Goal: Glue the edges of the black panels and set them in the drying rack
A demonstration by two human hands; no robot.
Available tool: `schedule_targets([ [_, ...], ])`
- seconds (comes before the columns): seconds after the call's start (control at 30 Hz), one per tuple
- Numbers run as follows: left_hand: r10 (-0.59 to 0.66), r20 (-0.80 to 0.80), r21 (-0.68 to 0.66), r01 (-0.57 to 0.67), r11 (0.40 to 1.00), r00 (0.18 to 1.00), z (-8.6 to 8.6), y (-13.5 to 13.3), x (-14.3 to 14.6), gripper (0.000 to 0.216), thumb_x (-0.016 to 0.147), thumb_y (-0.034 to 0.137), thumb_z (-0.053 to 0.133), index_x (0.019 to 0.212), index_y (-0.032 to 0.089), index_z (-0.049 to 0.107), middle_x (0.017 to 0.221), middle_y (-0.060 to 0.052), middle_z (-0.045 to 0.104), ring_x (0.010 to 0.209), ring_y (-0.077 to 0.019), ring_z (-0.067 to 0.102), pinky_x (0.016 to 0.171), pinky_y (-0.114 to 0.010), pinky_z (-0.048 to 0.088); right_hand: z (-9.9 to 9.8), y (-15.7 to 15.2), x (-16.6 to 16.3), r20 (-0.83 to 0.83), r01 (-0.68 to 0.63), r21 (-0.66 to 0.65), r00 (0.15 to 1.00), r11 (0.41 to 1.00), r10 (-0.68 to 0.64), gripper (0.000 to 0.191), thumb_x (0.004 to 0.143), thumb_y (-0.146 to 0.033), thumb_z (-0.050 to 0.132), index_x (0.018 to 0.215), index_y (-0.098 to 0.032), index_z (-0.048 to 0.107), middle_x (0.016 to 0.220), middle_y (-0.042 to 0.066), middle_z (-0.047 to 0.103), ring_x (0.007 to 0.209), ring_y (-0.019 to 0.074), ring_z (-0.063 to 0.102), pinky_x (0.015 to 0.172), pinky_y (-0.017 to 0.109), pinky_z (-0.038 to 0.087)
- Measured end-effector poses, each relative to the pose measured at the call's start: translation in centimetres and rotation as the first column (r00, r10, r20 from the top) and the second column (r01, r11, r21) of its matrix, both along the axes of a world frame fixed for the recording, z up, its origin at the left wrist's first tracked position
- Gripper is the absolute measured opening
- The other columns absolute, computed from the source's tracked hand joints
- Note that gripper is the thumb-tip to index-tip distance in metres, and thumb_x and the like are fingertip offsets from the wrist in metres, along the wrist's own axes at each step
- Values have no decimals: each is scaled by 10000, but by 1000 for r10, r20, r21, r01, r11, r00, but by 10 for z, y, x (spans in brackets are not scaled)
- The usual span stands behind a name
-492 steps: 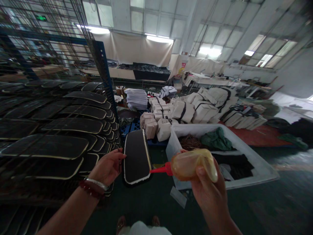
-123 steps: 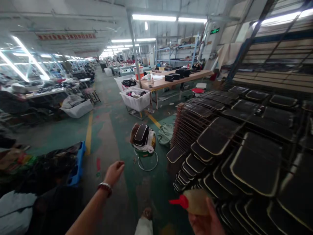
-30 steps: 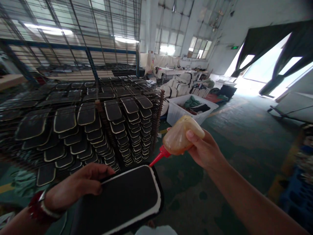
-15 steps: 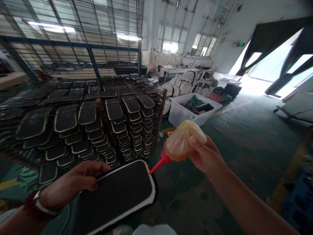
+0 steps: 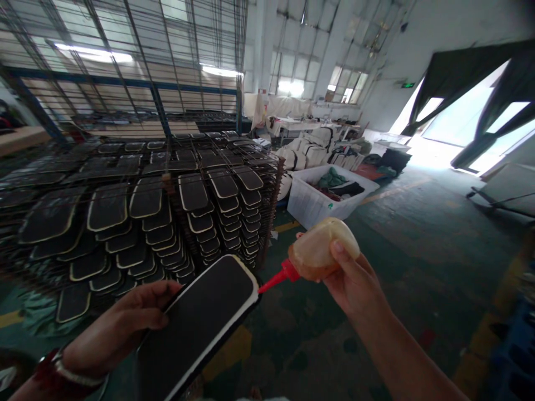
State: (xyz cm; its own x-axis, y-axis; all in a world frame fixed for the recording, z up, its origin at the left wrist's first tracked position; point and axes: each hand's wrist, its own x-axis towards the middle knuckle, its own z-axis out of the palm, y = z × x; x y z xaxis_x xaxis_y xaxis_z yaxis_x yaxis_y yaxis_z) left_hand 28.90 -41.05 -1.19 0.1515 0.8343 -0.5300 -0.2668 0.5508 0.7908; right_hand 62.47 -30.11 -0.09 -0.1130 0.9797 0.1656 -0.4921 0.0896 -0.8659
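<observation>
My left hand [image 5: 137, 312] grips the long edge of a black rounded panel [image 5: 209, 317], thumb on its face and fingers beneath. A pale border runs around the panel's edge, yellowish along part of its far end. In my right hand [image 5: 355, 278] is a soft translucent squeeze bottle [image 5: 321, 250] with amber liquid near its neck. Its red nozzle [image 5: 273, 280] points down and left, the tip at the panel's far right corner. The bottle is tilted on its side, my thumb on top. Whether liquid is coming out, I cannot tell.
A wire rack [image 5: 273, 217] on the left carries several layers of similar black panels [image 5: 107, 206]. Behind the bottle stands a white plastic bin [image 5: 307, 203] with cloth in it. White padded pieces [image 5: 313, 145] are piled farther back. Green floor [image 5: 401, 234] spreads to the right.
The panel has turned, its far end rising and moving left. The nozzle tip has gone along the border from the far end to the right corner, and the bottle has shifted slightly right and down.
</observation>
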Motion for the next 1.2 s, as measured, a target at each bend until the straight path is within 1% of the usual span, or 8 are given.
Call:
schedule_targets([
  [0.13,10,65,10,-11,1000,998,-11,-2,10,288,620,151,826,897,216,781,893,-18,803,812,-243,732,745,-315,589,-8,4,0,-23,112,-51,993,992,-113,389,811,-423,896,1028,-152,720,953,140,721,820,277,701,459,212,552],
  [0.23,14,81,20,-16,1000,997,-16,-3,17,267,626,150,847,872,214,765,911,-24,800,828,-248,734,762,-331,594,-11,7,0,-33,176,-60,983,983,-178,398,779,-423,921,983,-140,730,895,111,697,752,242,679,437,198,536],
  [0.43,86,88,8,-87,996,992,-21,-3,23,328,601,129,884,894,203,759,944,-58,798,825,-254,743,758,-349,598,-16,4,-1,-32,220,-46,975,974,-222,371,764,-423,934,912,-138,748,790,58,645,661,186,628,423,184,528],
  [0.7,116,151,13,-119,993,982,-24,-7,29,356,570,104,901,890,202,782,943,-56,805,770,-242,746,719,-339,612,-25,-18,-5,-22,176,-94,984,980,-179,379,797,-427,913,952,-128,739,817,87,661,696,219,660,439,206,539],
  [0.83,129,135,5,-131,991,982,-24,-10,31,364,560,112,902,896,202,796,931,-61,805,759,-241,745,703,-336,611,-27,-27,-6,-15,117,-103,993,988,-119,350,845,-418,875,1014,-146,733,794,65,647,678,207,652,445,204,538],
  [1.0,102,107,-9,-102,995,989,-21,-15,33,326,526,113,871,832,204,803,843,-49,796,728,-239,736,673,-309,600,-15,-18,4,-20,59,-31,998,998,-59,353,837,-403,879,1051,-160,737,860,96,675,839,282,699,488,231,578],
  [1.1,43,88,-33,-40,999,995,-20,-20,29,307,538,114,820,830,207,807,829,-52,792,733,-250,737,671,-306,593,-5,-9,9,0,36,29,999,999,-36,326,829,-390,887,1020,-166,746,858,89,677,767,254,691,453,227,572],
  [1.2,-24,74,-43,27,999,997,-22,-24,24,311,561,120,775,853,222,812,839,-51,793,732,-249,732,659,-296,578,0,-7,8,31,-44,76,999,996,42,296,862,-390,858,1027,-169,748,790,55,643,692,222,672,439,213,555],
])
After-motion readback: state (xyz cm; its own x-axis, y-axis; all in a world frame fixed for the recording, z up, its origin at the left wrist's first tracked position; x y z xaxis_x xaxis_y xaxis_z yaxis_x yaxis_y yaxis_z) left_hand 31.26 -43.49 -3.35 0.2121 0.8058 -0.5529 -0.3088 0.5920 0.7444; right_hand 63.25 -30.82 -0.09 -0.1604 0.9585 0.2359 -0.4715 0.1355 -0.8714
